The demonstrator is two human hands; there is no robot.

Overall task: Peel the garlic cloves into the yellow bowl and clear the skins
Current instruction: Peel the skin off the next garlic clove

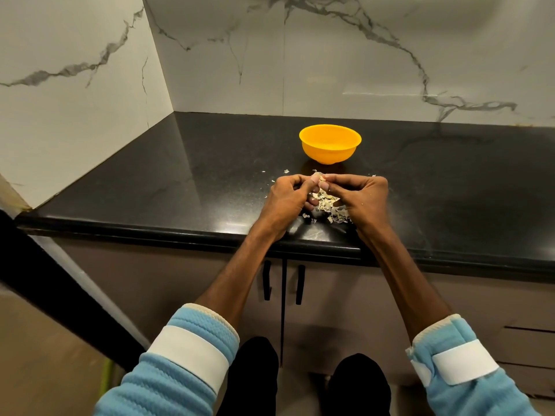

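A yellow bowl [329, 144] stands on the black counter [180, 181], just beyond my hands. My left hand [285, 199] and my right hand [362, 195] meet over the counter, fingertips pinched together on one pale garlic clove [317, 177]. Under and between the hands lies a heap of papery garlic skins [326, 205]. What the bowl holds is hidden by its rim.
Loose skin flakes [286, 171] are scattered toward the bowl. Marble walls close the counter at the back and the left. The counter's front edge [150, 232] runs below my wrists, with cabinet doors and two black handles [267, 283] underneath.
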